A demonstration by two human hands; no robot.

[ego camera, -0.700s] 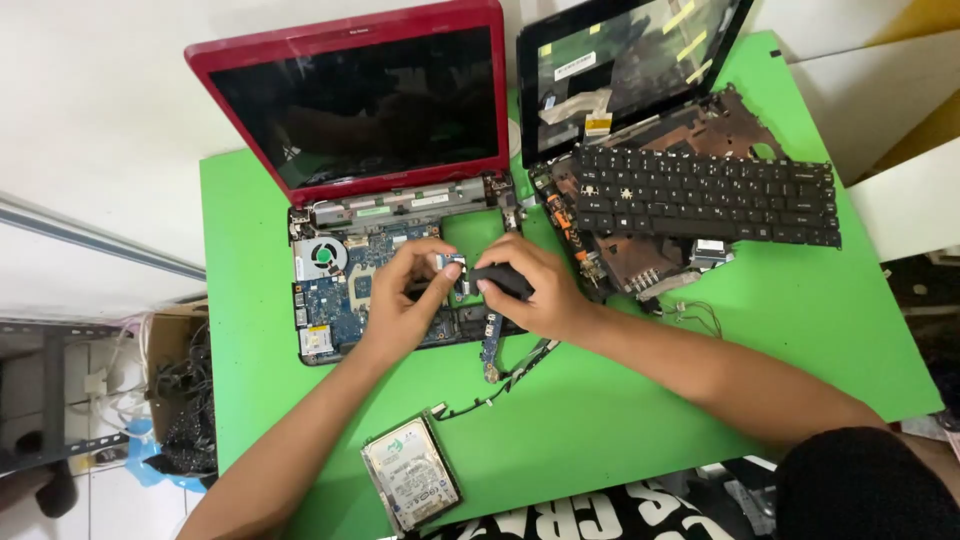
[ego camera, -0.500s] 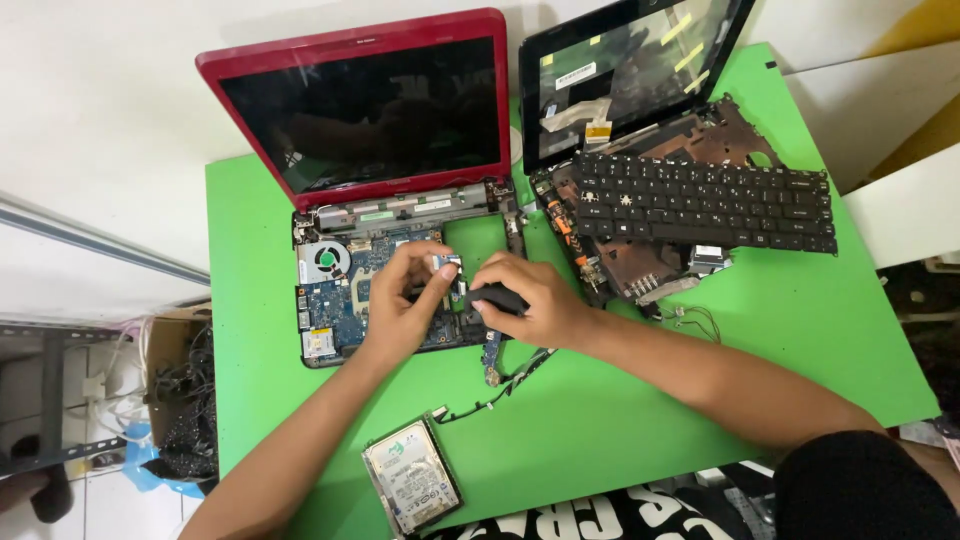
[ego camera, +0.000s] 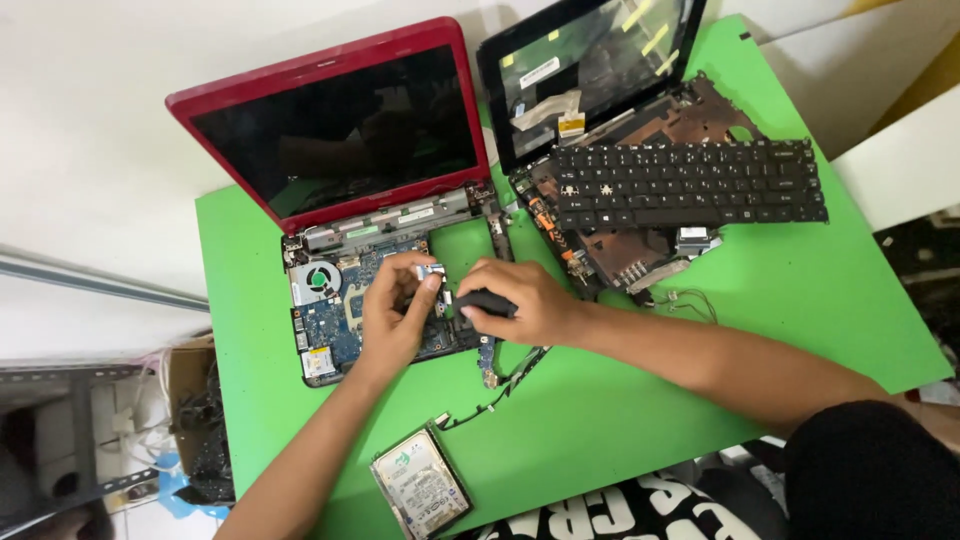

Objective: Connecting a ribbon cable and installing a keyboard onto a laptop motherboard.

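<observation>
Right hand (ego camera: 520, 305) closed round dark screwdriver handle (ego camera: 488, 303); left hand (ego camera: 395, 315) half-open, fingertips steadying blue motherboard (ego camera: 335, 325). Best kept vertical, pressed gently.

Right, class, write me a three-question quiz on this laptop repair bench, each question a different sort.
1. True or false: the loose keyboard rests on the black laptop.
2. What does the right hand hold: A a black tool, B a hard drive, C a cable?
3. Which thing lies nearest the table's front edge, left of the person's arms?

Key: 1 true. 2 A, the black tool. 3 the hard drive. The left hand rests on the red laptop's circuit board.
</observation>
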